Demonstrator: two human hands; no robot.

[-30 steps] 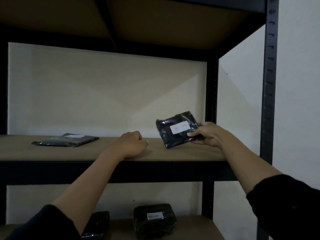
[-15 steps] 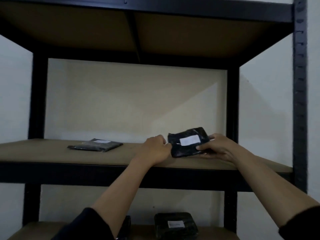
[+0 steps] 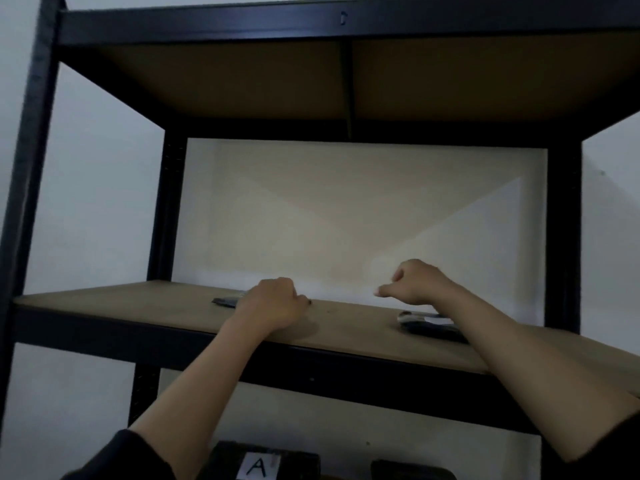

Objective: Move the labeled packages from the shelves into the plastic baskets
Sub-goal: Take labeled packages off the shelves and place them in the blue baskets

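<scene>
We see two flat dark packages lying on the middle shelf (image 3: pixel 145 303). One package (image 3: pixel 429 325) rests at right of centre, near the shelf's front edge, its white label (image 3: pixel 439 320) facing up; our right forearm hides its near right corner. The other package (image 3: pixel 227 301) lies at centre left, just behind our left hand (image 3: pixel 277 303).

Our left hand is curled into a loose fist, knuckles on the shelf board, and touches or nearly touches that package; whether it has any hold on it we cannot tell. Our right hand (image 3: pixel 414 282) hovers above the shelf with fingers loosely bent, holding nothing, above and slightly left of the labelled package.

Both packages look like thin, soft plastic mailers: probably light, limp and a little slick. We would pinch one along a free edge, thumb on top and fingers slid beneath, since a flat bag on board offers no raised side.

A package marked "A" (image 3: pixel 258 467) sits at the bottom of the frame. No basket is in view.
</scene>
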